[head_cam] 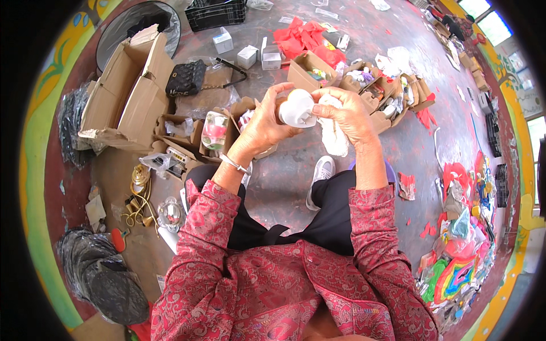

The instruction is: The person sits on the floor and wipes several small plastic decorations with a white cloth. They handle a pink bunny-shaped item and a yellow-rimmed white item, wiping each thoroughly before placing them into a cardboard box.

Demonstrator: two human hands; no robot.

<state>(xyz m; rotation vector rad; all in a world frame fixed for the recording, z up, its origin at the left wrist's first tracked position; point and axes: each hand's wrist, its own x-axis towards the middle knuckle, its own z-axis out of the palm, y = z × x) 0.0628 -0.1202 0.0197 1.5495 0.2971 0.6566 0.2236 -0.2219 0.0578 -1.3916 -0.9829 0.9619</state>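
Note:
A small white rounded object (pixel 297 110), perhaps a plastic or ceramic piece, is held up in front of me between both hands. My left hand (pixel 273 115) curls around its left side, thumb underneath. With fingertips touching its right edge, my right hand (pixel 341 108) also grips a crumpled white cloth (pixel 334 136) that hangs below the palm. What lies under my left fingers is hidden. Beyond my left wrist, a clear-fronted package with a pink item (pixel 214 131) stands in a cardboard box.
Open cardboard boxes of small goods (pixel 375 91) stand ahead. A large empty carton (pixel 126 91) and a black quilted handbag (pixel 186 78) are to the left. Brass fixtures (pixel 140 187) lie nearer. A heap of colourful scraps (pixel 460 238) spreads on the right. A black crate (pixel 216 15) sits far off.

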